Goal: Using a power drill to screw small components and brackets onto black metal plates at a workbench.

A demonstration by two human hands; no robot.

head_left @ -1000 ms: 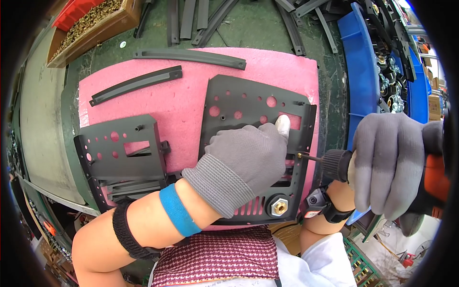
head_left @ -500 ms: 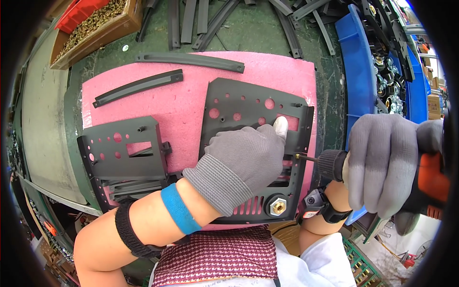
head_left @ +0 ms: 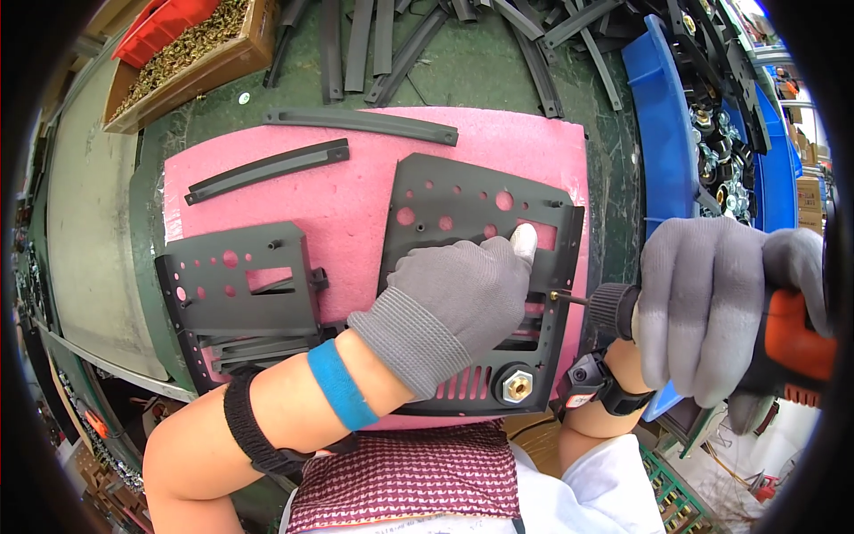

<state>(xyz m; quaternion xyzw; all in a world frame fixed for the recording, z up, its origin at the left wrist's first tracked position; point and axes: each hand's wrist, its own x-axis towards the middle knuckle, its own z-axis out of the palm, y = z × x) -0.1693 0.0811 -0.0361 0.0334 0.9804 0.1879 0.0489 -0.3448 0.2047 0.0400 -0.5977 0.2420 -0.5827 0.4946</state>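
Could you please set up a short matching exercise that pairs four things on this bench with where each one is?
Things:
1. left hand
2. right hand
3. screw box
4. brass nut

Places:
A. far left corner of the bench
B. pressed flat on the right-hand black plate
C. near edge of that plate
D. around the orange power screwdriver

Pairs: 1-B, 2-D, 3-A, 4-C

A single head-worn fisheye view looks steeply down, close over the pink foam mat [head_left: 356, 196] on the workbench.
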